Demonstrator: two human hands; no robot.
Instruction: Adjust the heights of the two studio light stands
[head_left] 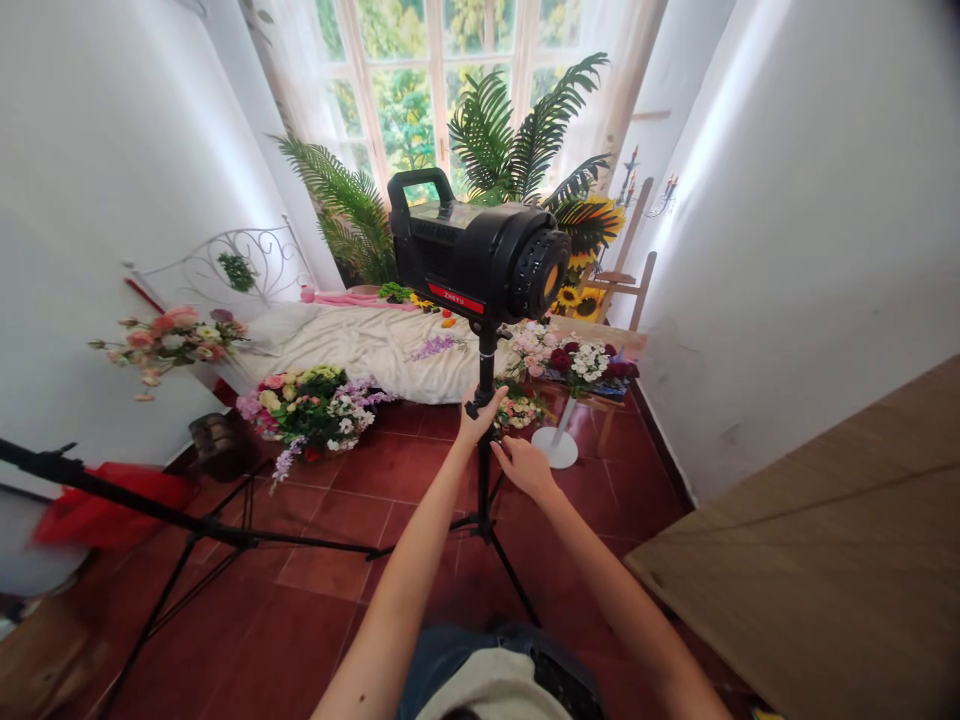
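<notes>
A black studio light (472,255) with a top handle and a red label sits on a black light stand (486,490) in front of me. Its round front points to the right. My left hand (478,418) is wrapped round the stand's pole, just below a clamp knob under the light. Lower down, my right hand (525,468) has its thumb and fingers closed at the pole's right side. A small part between those fingers is hidden. The stand's legs spread on the red tiles by my feet.
Another black tripod (202,530) reaches across the left. Behind the light are a bed with a cream cover (375,350), flower bunches (315,405), palm leaves (517,140) and a wooden easel (637,260). A white round base (555,448) stands right of the pole; a brown board (832,550) leans at right.
</notes>
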